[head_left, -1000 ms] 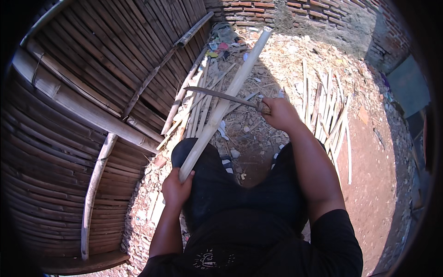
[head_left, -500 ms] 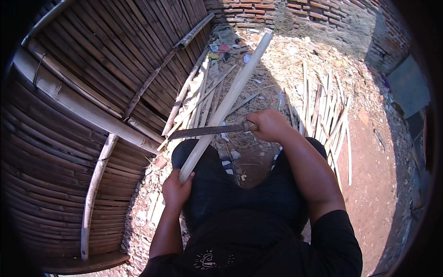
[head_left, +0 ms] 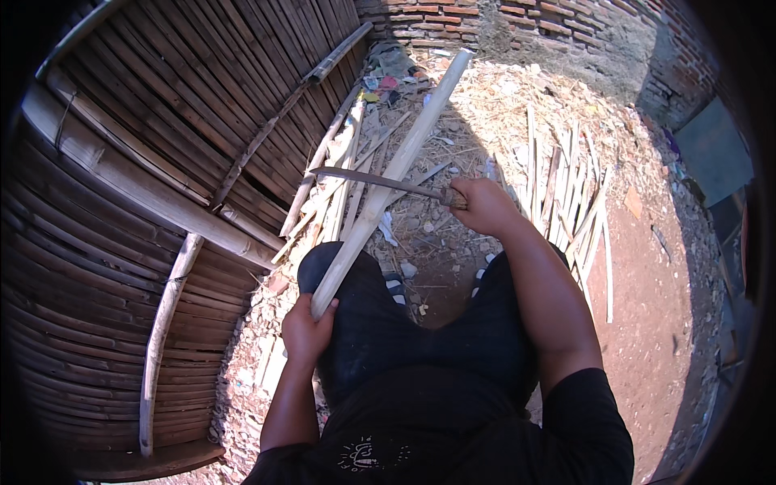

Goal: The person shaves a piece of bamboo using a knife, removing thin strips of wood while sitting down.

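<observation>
A long pale bamboo strip (head_left: 406, 153) slants away from my left knee toward the far wall. Its near end is gripped by my left hand (head_left: 307, 330), closed around it beside the knee. My right hand (head_left: 482, 206) is wrapped round the wooden handle of a machete (head_left: 380, 180). The dark blade points left and lies across the strip around its middle; whether the edge bites into it I cannot tell. Both my knees are bent, with the strip passing over the left one.
Split bamboo strips (head_left: 572, 194) lie piled on the right, and more strips (head_left: 343, 174) lie at the left. A bamboo-slat wall (head_left: 105, 210) stands close on the left. Beyond is a brick wall (head_left: 550, 24), with straw and litter (head_left: 517, 101) before it.
The machete has slid farther up the strip, away from me, and its tip has tilted upward in the view. My right hand moved away slightly; my left hand keeps its hold.
</observation>
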A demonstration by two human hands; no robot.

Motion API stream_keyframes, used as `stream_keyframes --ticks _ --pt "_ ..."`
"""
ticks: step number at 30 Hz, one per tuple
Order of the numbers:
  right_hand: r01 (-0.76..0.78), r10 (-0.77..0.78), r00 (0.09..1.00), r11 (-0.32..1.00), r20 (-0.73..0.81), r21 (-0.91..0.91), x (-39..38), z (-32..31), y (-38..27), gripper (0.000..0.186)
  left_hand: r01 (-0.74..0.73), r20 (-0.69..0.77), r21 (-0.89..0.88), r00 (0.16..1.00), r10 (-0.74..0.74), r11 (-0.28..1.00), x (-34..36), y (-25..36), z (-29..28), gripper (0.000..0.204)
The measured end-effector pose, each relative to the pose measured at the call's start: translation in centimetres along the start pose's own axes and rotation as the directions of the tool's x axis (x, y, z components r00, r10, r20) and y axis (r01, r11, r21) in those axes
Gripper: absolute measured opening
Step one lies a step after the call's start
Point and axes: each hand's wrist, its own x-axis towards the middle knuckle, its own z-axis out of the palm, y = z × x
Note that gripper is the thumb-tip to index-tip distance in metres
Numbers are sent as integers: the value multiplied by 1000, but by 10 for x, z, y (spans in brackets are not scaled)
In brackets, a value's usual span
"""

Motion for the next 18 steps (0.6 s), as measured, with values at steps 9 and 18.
stream_keyframes --ticks 9,18 --pt "-95 97 995 994 32 -56 2 -14 -3 31 21 25 11 999 -21 1000 0 0 -2 50" --pt "-178 180 984 981 -13 78 -1 -15 6 34 47 47 -24 998 -45 999 1 1 -1 51"
